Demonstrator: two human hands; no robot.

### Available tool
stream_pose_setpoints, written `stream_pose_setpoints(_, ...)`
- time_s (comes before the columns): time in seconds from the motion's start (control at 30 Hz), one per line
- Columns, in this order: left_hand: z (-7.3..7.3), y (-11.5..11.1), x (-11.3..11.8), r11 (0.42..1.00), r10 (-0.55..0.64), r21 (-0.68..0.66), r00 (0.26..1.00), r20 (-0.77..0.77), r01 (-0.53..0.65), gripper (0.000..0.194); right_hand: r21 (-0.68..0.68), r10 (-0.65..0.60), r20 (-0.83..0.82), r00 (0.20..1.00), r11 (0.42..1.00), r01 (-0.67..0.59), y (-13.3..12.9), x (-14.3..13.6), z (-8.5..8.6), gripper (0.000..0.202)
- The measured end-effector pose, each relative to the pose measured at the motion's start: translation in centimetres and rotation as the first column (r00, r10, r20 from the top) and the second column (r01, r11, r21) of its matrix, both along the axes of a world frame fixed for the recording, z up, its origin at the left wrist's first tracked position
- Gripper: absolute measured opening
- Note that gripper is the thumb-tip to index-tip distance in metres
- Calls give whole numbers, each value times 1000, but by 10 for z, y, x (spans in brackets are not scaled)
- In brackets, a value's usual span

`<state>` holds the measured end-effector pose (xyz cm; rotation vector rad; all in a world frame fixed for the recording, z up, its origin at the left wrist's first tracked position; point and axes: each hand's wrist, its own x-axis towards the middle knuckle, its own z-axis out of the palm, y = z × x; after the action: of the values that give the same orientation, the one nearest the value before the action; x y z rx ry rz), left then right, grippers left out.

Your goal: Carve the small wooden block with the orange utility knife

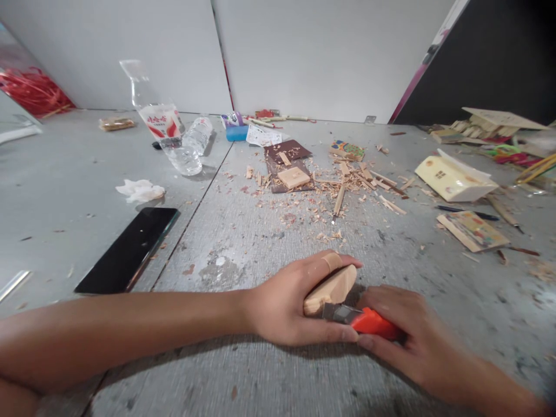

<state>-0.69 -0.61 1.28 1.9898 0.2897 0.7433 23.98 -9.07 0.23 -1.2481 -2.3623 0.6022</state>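
Note:
Low in the head view, my left hand (295, 301) grips a pale carved wooden piece (332, 289) between thumb and fingers, with a bandage around one finger. My right hand (403, 324) is wrapped round the orange handle of a utility knife (376, 323). The knife's metal blade lies against the lower edge of the wood, pointing left. My left thumb reaches along the near side of the blade, its tip close to my right thumb.
A black phone (132, 249) lies at left, below crumpled tissue (140, 190) and a standing plastic bottle (160, 121). Wood shavings (360, 176), a carving tool (339, 202) and a sandpaper sheet (278, 180) are further back. At right sits a tissue pack (454, 176).

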Motion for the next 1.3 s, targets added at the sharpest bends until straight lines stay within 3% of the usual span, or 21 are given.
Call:
stream_pose_setpoints(0.73,0,0,0,1000,5,-8,1000,-3,-5,75,4,-4,22,1000,1000,4,1,0,3,28)
stream_pose_setpoints(1.13,-8,-2,2,993,30,-112,998,61,-23,96,85,-4,36,999,996,1,-10,-2,-4,32)
stream_pose_setpoints(1.3,-12,-1,3,994,21,-108,995,102,-10,103,84,-4,45,999,996,0,-10,-5,2,33)
